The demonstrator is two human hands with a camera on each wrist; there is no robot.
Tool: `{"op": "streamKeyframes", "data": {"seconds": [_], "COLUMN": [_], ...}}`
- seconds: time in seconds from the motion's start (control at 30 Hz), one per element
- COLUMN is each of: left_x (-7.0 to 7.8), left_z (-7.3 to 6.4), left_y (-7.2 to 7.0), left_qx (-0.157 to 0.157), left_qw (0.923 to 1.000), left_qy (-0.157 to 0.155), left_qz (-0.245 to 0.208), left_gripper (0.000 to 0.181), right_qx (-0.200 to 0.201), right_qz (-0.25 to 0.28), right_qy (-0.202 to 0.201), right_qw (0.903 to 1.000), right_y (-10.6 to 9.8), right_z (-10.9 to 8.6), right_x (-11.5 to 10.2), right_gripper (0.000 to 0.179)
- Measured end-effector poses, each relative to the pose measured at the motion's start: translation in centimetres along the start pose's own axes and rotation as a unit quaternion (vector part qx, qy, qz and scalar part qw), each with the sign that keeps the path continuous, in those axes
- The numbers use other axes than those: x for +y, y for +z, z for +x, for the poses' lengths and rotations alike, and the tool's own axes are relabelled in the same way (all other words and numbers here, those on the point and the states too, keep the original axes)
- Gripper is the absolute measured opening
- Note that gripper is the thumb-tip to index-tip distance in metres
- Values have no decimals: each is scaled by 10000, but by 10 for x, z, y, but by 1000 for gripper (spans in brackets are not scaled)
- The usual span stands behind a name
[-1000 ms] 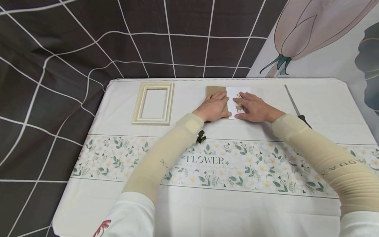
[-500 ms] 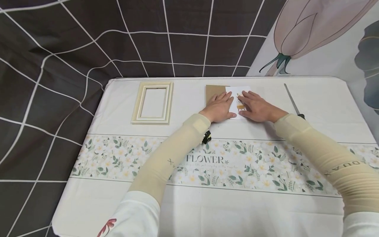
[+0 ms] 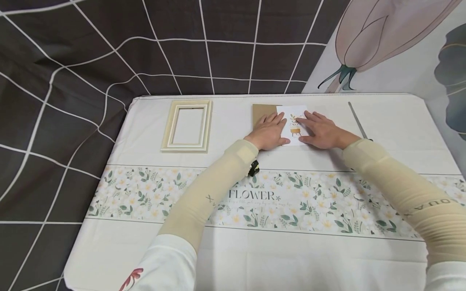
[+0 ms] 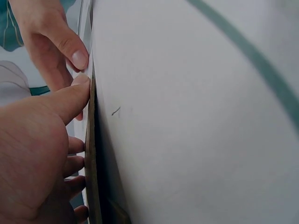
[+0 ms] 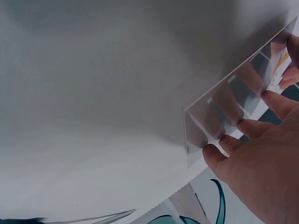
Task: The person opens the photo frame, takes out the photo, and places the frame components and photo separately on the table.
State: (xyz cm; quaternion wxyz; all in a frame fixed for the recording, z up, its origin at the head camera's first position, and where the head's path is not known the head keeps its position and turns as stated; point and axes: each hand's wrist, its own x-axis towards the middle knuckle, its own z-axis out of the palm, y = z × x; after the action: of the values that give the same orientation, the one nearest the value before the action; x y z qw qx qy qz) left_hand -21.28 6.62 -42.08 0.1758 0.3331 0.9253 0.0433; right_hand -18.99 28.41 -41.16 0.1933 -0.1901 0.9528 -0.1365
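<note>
A white card (image 3: 294,124) printed with a leafy plant in an orange pot lies over the right part of a brown board (image 3: 263,111) near the table's back edge. My left hand (image 3: 268,132) rests with extended fingers across the board and the card's left edge. On the card's right part lies my right hand (image 3: 322,131), fingers spread. Under the right fingertips, the right wrist view shows a glossy, clear-looking sheet (image 5: 224,100) reflecting them. The left wrist view shows my left thumb (image 4: 77,95) at the board's edge (image 4: 92,154).
To the left lies a cream picture frame (image 3: 167,127) with an open middle. A long thin metal tool (image 3: 356,117), its handle mostly hidden by the right arm, lies at right. The white tablecloth (image 3: 309,258) has a floral band. A dark gridded curtain (image 3: 233,60) hangs behind.
My left hand has slid right, from the board to the card's left edge. The right hand has also shifted right, uncovering more of the printed plant.
</note>
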Motion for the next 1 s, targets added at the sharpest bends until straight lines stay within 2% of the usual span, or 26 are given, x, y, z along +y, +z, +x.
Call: {"op": "streamKeyframes", "data": {"seconds": [0.4,1.0], "left_x": [1,1], "left_z": [1,-1], "left_y": [0,2], "left_qx": [33,26], "left_qw": [10000,10000], "left_qy": [25,-1], "left_qz": [8,82], "left_gripper": [80,82], "right_qx": [-119,-210], "right_qz": [35,202], "right_qy": [301,378], "right_qw": [9995,9989], "right_y": [-4,-10], "right_z": [-4,-9], "right_x": [12,25], "right_gripper": [71,72]}}
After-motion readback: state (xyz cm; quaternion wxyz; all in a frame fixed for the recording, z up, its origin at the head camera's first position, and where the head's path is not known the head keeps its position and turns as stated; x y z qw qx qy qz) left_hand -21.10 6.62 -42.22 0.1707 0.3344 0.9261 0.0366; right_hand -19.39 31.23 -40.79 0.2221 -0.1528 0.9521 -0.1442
